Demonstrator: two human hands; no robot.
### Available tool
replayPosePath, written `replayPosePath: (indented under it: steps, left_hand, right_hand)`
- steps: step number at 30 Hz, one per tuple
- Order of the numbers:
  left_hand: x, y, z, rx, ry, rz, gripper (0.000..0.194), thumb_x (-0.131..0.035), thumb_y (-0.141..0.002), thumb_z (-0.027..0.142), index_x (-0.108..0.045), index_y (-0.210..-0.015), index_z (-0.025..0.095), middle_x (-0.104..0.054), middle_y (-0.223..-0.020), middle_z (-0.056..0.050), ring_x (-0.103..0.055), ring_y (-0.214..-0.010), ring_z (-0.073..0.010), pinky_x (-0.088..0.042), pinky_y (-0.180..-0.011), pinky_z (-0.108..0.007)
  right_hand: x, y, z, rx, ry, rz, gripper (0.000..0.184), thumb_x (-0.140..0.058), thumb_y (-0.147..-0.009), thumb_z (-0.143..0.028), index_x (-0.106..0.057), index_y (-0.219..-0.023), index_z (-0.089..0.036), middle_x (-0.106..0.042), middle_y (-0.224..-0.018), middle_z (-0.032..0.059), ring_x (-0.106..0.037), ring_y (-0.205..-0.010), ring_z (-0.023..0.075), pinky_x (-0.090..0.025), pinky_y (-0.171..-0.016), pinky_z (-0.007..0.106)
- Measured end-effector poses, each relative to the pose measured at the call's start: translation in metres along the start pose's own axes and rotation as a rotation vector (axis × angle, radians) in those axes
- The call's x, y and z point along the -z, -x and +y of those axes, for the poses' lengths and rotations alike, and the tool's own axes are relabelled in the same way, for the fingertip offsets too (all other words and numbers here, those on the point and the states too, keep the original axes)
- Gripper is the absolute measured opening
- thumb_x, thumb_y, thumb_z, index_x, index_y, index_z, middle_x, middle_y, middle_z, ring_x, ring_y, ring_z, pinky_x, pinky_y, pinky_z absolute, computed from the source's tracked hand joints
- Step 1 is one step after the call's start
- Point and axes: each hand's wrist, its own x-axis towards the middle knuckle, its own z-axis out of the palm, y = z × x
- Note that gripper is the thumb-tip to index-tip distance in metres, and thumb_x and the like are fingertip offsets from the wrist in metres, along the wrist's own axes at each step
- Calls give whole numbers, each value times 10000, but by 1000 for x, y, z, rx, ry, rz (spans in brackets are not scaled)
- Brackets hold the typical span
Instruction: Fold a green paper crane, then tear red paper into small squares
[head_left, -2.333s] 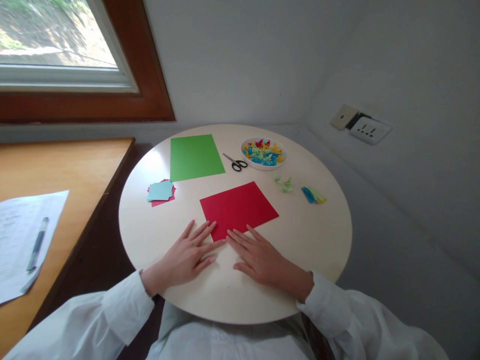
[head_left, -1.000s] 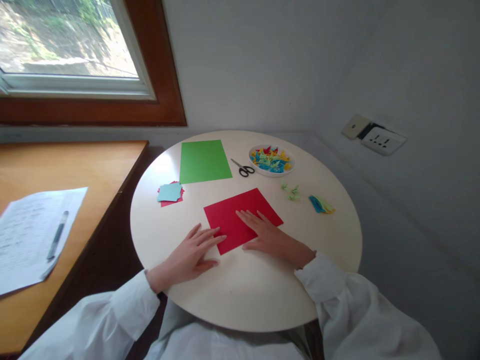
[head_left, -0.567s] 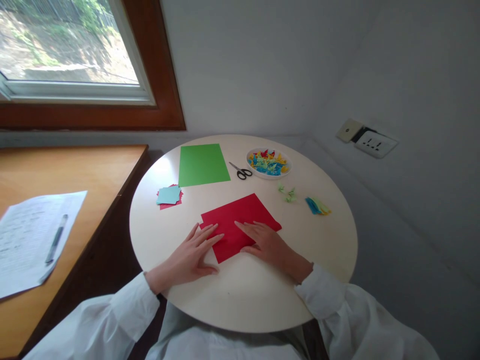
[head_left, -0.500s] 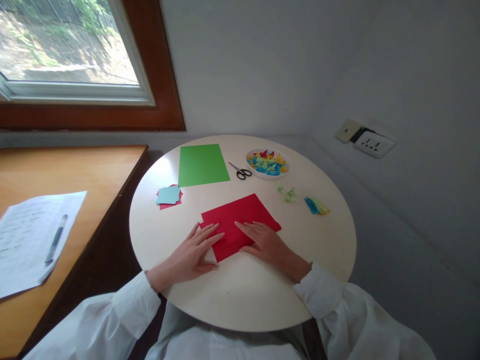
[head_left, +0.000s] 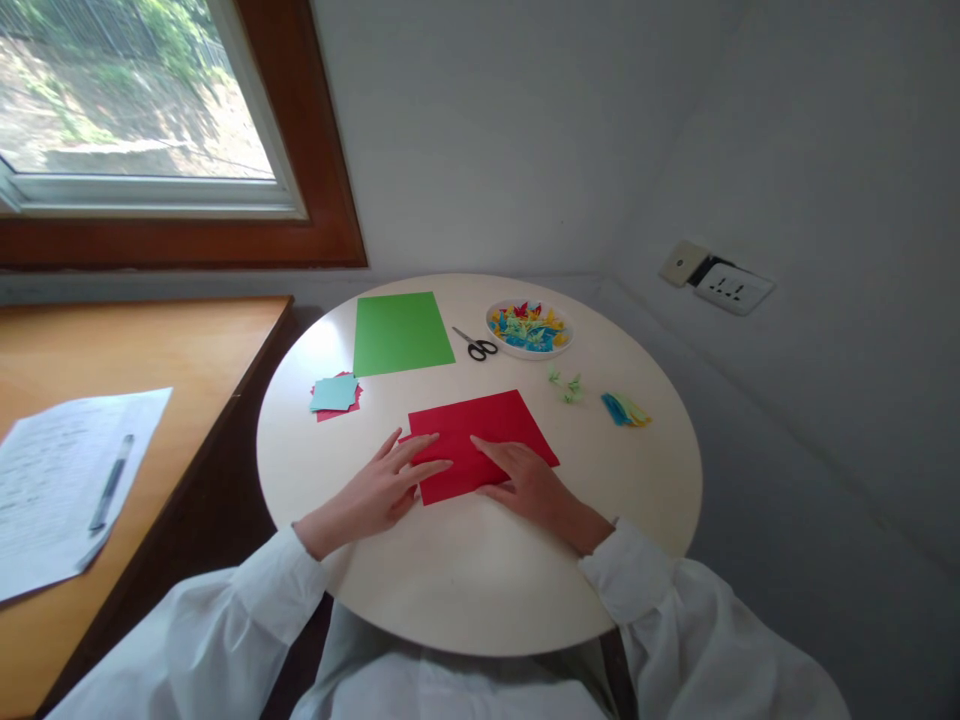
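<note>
- Remotely, I'm viewing a round, cream table point(head_left: 465, 590).
- Red paper point(head_left: 489, 415) is lying near its middle.
- Behind it, a green sheet point(head_left: 403, 335), scissors point(head_left: 474, 343) and a white dish point(head_left: 531, 355) are resting.
- Square cards point(head_left: 334, 393) are lying left; pale-green pieces point(head_left: 573, 388) and coloured strips point(head_left: 625, 410), right.

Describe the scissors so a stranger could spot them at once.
On the round cream table, look past the red paper to the far half. The scissors lie between the green sheet and the white dish of coloured paper pieces. Their black loop handles set them apart.
</note>
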Motion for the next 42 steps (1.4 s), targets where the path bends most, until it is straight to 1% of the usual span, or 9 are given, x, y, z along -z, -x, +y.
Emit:
replayPosePath:
  steps: [8, 13, 16, 20, 25, 28, 31, 35, 42]
  left_hand:
    - [-9, -11, -2, -91, -47, 179, 303, -431, -888, 161, -621, -1117, 217, -607, -1227, -87, -536, -1163, -211, -358, -1055, -468]
    - [3, -32, 10, -11, 134, 298, 239, -465, -850, 132, -658, -981, 184, -708, -994, -59, -630, -980, -193, -448, -971, -421]
    - [18, -41, 16, 68, 276, 451, 184, -514, -852, 197, -655, -971, 194, -701, -1003, -59, -632, -982, -193, -414, -1012, -433]
    - [28, -47, 11, 368, 635, 740, 370, -527, -863, 350, -547, -1197, 191, -574, -1261, -110, -517, -1191, -227, -418, -1015, -413]
    - [33, -59, 13, 438, 978, 623, 570, -591, -803, 446, -465, -1293, 184, -460, -1384, -134, -456, -1253, -264, -408, -1020, -418]
    - [39, -68, 24, 358, 1087, 556, 449, -594, -812, 403, -556, -1201, 182, -553, -1296, -109, -526, -1175, -255, -458, -959, -370]
    - [43, -71, 35, 403, 1155, 483, 303, -579, -818, 401, -647, -997, 168, -678, -1058, -92, -642, -921, -233, -531, -753, -322]
    - [42, -70, 41, 482, 1211, 462, 267, -560, -817, 428, -628, -811, 170, -687, -823, -48, -627, -686, -180, -503, -572, -274]
    - [41, -68, 45, 519, 1189, 486, 270, -573, -798, 435, -615, -782, 169, -658, -750, -31, -599, -637, -162, -462, -508, -244]
  right_hand:
    - [1, 2, 0, 89, 59, 36, 722, -630, -773, -423, -336, -1397, -208, -521, -1328, 120, -447, -1257, 261, -374, -1032, 485]
    - [9, -1, 0, 130, 95, 127, 372, -437, -895, -247, -530, -1252, -197, -628, -1201, 90, -543, -1163, 208, -428, -995, 433]
    - [22, -6, -2, 56, 11, 254, 327, -363, -912, -198, -626, -1107, -199, -692, -1067, 75, -626, -1021, 194, -488, -915, 389]
    - [44, -14, -10, -249, -245, 489, 277, -444, -891, -348, -668, -896, -185, -719, -836, 57, -661, -734, 189, -539, -660, 314]
    - [57, -23, -14, -471, -705, 650, 319, -577, -783, -489, -663, -814, -184, -704, -812, 56, -646, -713, 211, -532, -638, 342]
    - [54, -25, -14, -479, -1006, 662, 305, -642, -737, -483, -677, -883, -218, -710, -917, 56, -654, -805, 233, -534, -709, 376]
    - [51, -25, -18, -498, -1215, 662, 289, -688, -709, -444, -685, -907, -234, -715, -933, 50, -657, -840, 241, -532, -747, 401]
    - [52, -24, -28, -545, -1361, 674, 294, -738, -662, -416, -696, -881, -224, -725, -904, 49, -663, -831, 249, -533, -768, 429]
    - [52, -25, -34, -607, -1448, 683, 328, -761, -638, -397, -690, -900, -213, -718, -968, 65, -652, -906, 272, -527, -809, 459]
